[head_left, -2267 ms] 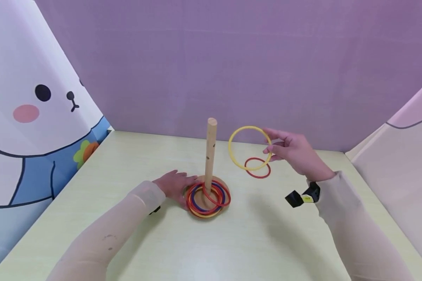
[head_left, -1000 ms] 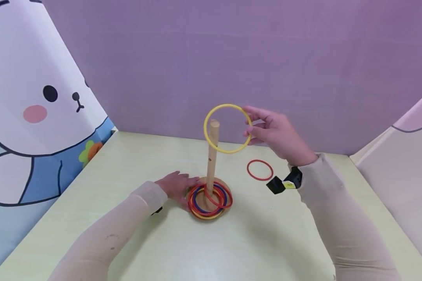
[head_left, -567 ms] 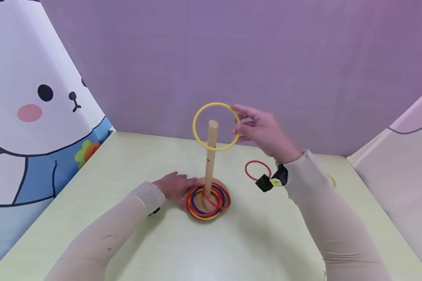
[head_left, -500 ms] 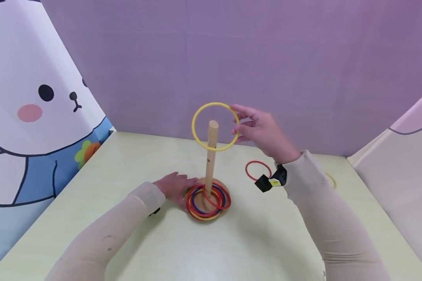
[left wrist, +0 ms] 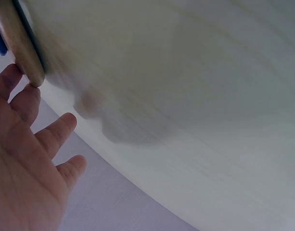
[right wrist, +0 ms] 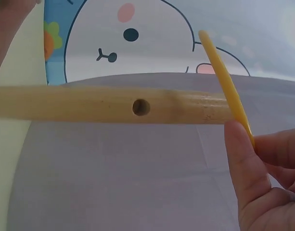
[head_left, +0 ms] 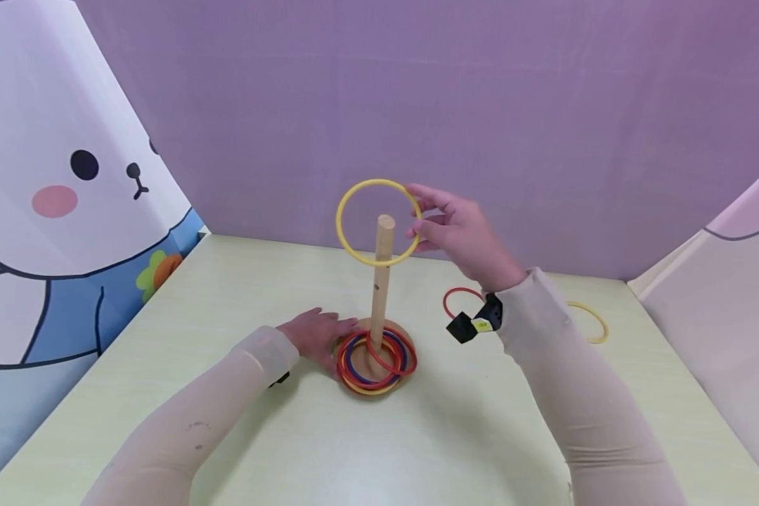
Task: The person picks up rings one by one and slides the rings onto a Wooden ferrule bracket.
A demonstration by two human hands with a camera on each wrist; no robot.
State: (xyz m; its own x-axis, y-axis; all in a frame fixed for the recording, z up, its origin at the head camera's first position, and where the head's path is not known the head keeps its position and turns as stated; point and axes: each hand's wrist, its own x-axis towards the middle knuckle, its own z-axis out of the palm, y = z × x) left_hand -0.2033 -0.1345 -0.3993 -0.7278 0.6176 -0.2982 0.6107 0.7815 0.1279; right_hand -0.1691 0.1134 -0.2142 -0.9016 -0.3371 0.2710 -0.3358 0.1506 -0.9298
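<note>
In the head view my right hand [head_left: 458, 228] pinches a yellow ring [head_left: 343, 209] between thumb and fingers, level with the top of the wooden peg [head_left: 379, 302]. The ring's lower edge crosses in front of the peg; in the right wrist view the ring [right wrist: 224, 79] lies across the peg's end [right wrist: 176, 107]. I cannot tell whether it encircles the tip. My left hand [head_left: 316, 337] touches the left rim of the round wooden base [head_left: 365, 362], its fingers [left wrist: 56, 134] fairly straight and spread. Several red, blue and yellow rings [head_left: 407, 369] lie on the base around the peg.
A red ring [head_left: 458, 289] lies on the pale table [head_left: 417, 450] right of the stand, partly behind the right wrist. Farther right, a yellow ring [head_left: 597, 322] is partly covered by the sleeve. A purple cloth [head_left: 481, 105] hangs behind; a cartoon-print cloth [head_left: 57, 239] hangs at left.
My right hand has carried the yellow ring left and up from above the red ring to the peg's top. A second yellow ring has come into view. The left hand stays at the base.
</note>
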